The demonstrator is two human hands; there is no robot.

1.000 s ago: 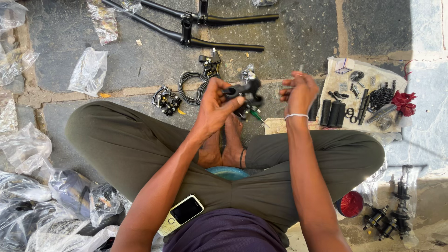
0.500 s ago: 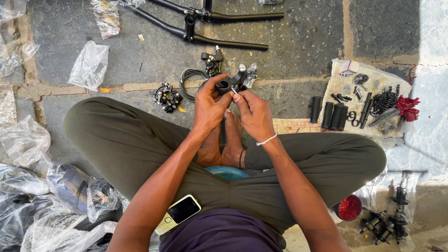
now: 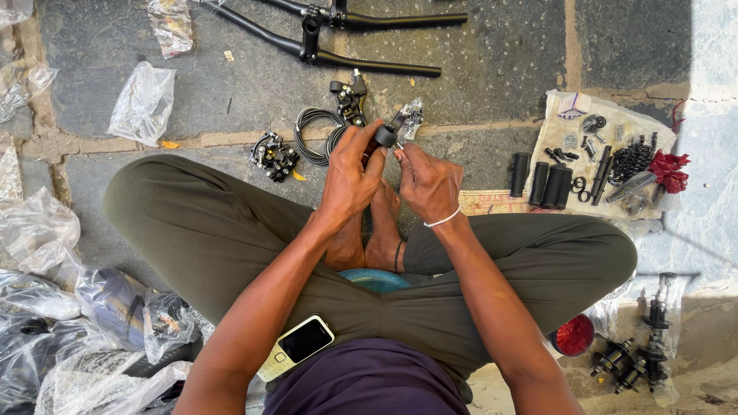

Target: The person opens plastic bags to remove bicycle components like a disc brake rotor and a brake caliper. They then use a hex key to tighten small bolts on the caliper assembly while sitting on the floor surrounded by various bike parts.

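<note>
Seated cross-legged on stone paving, both hands meet over the feet on a small black brake lever assembly [image 3: 387,135]. Left hand [image 3: 350,173] has its fingers wrapped around the part's body; right hand [image 3: 429,183] has thumb and fingertips pinched narrow on its right end, looks like fitting or turning a small piece, too small to tell which. Judging progress: early to mid. A second brake lever [image 3: 350,96] and a coiled cable [image 3: 317,131] lie just beyond the hands, a brake caliper [image 3: 274,154] sits to the left, handlebars [image 3: 346,34] far off, grips [image 3: 547,183] and small hardware on a sheet [image 3: 573,146] to the right, none of it mounted. Versus a second ago: the right hand was open and away to the right, toward the sheet; now it's closed in on the part beside the left hand.
</note>
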